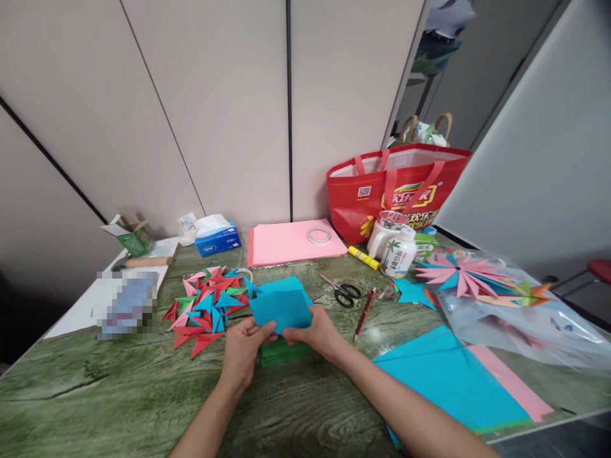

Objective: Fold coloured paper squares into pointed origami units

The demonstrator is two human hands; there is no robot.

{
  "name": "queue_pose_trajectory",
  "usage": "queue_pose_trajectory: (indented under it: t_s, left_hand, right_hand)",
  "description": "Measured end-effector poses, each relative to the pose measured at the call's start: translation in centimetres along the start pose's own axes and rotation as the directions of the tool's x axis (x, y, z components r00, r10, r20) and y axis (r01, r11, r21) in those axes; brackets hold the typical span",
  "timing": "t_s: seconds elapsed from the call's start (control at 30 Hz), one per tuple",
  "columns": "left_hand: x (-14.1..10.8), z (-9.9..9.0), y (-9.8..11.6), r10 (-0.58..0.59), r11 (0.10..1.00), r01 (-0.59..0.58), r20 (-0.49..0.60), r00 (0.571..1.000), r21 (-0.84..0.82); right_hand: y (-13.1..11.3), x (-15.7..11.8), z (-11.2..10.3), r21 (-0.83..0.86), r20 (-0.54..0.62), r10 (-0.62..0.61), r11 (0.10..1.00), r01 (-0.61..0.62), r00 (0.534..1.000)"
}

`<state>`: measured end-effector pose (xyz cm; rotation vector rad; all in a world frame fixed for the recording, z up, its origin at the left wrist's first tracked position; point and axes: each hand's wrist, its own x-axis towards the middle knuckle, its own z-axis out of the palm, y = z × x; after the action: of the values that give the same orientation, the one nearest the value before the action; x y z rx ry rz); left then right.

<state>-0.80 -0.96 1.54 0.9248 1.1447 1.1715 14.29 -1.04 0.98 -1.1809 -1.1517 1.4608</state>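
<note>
Between my two hands is a small blue sheet of paper (pixel 280 306), held up over the middle of the table. My left hand (pixel 243 343) pinches its lower left edge with thumb and fingers. At the lower right edge, my right hand (pixel 319 332) grips it the same way. Beneath the sheet lies green paper (pixel 285 353), partly covered by the hands and the blue sheet. Left of my left hand is a pile of folded paper pieces (pixel 206 305) in red, blue, pink and green. Black-handled scissors (pixel 346 294) lie to the right of the sheet.
Pink paper (pixel 291 242) with a tape roll (pixel 319 235) lies behind. A red bag (pixel 401 184), white bottle (pixel 400 254), glue stick (pixel 363 257) and pencil (pixel 365 315) are rightward, near a paper star (pixel 458 270) and large blue sheets (pixel 449 381). A tissue box (pixel 217 240) stands left.
</note>
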Motion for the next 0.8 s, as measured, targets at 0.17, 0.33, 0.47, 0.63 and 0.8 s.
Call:
queue_pose_trajectory:
  t_s: [0.17, 0.33, 0.47, 0.63, 0.8]
  left_hand:
    - [-0.2, 0.2, -0.1, -0.003, 1.000, 0.003, -0.014, 1.000, -0.020]
    - [-0.4, 0.5, -0.4, 0.005, 0.998, -0.006, -0.023, 1.000, -0.055]
    - [-0.5, 0.7, -0.7, 0.017, 0.998, -0.018, -0.027, 1.000, -0.055]
    - [-0.5, 0.6, -0.5, -0.010, 0.997, 0.007, -0.045, 0.999, -0.076]
    - [-0.1, 0.3, -0.2, -0.025, 0.995, 0.018, -0.072, 0.997, -0.096]
  right_hand:
    - [0.6, 0.3, 0.3, -0.172, -0.079, -0.064, 0.984, 0.050, 0.995]
    - [0.9, 0.3, 0.7, -0.268, -0.097, -0.184, 0.951, 0.153, 0.978]
    - [1.1, 0.3, 1.0, -0.306, -0.169, -0.176, 0.944, 0.118, 0.970]
    - [1.2, 0.3, 1.0, -0.258, -0.118, -0.181, 0.955, 0.145, 0.976]
    - [1.0, 0.3, 0.5, -0.123, -0.090, -0.119, 0.987, 0.107, 0.989]
